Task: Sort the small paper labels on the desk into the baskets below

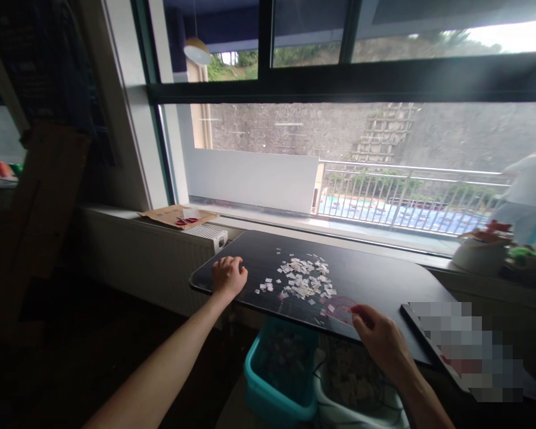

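White scraps [304, 285] spread across the black table [375, 280], left hand [229, 277] right there at their nine o'clock, right hand [379, 332] at four, teal tub [274, 404] at six!

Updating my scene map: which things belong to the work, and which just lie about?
Likely the job's:
- white pieces
- black table
- reddish item at the right hand
- perhaps turquoise bin
- perhaps pale bin

Apparently just lying about:
- red-handled scissors
- brown sheet

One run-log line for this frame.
left hand: curled, at left end of black table | right hand: near front edge, grip unclear | white pieces: scattered mid-table | teal bin, pale bin: below front edge
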{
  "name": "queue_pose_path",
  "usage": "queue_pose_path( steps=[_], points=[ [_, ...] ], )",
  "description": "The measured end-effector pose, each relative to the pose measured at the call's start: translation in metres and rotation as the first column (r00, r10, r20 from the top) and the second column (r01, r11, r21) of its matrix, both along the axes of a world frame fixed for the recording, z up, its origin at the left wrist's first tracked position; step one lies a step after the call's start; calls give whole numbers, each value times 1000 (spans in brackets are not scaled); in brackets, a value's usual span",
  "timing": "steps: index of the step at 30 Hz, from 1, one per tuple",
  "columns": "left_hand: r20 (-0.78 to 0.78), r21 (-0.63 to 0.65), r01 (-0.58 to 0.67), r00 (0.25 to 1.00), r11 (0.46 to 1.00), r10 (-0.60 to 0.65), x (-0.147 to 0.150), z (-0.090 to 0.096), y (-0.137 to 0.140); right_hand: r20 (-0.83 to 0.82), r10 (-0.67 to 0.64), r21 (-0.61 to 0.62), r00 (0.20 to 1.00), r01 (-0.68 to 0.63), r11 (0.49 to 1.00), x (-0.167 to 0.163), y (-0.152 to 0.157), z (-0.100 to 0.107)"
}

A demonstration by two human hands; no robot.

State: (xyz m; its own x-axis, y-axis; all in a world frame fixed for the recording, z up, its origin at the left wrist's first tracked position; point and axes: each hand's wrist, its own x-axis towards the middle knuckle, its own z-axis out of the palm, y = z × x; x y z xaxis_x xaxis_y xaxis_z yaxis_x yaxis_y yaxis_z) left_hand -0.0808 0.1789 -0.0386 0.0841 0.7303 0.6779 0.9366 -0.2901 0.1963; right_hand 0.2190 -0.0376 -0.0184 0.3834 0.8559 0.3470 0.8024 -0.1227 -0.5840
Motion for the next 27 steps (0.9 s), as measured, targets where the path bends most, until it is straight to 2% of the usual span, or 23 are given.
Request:
queue_pose_path(
  steps=[3, 10, 18, 27],
  points=[
    [-1, -4, 2, 1000, 1000, -2, 0, 0, 1, 15, -29, 15, 999, 28, 999, 4, 3, 2],
    [-26, -1, -18, 1000, 1000, 18, 0, 0, 0, 28, 8, 2, 1000, -8, 1000, 1, 20, 1],
    [-28, -8, -13, 1000, 1000, 13, 1, 1, 0, 103, -57, -20, 993, 60, 998, 8, 4, 9],
    [-39, -12, -11, 999, 1000, 11, 0, 0, 2, 85, -60, -71, 995, 66, 995, 11, -4, 9]
  ],
)
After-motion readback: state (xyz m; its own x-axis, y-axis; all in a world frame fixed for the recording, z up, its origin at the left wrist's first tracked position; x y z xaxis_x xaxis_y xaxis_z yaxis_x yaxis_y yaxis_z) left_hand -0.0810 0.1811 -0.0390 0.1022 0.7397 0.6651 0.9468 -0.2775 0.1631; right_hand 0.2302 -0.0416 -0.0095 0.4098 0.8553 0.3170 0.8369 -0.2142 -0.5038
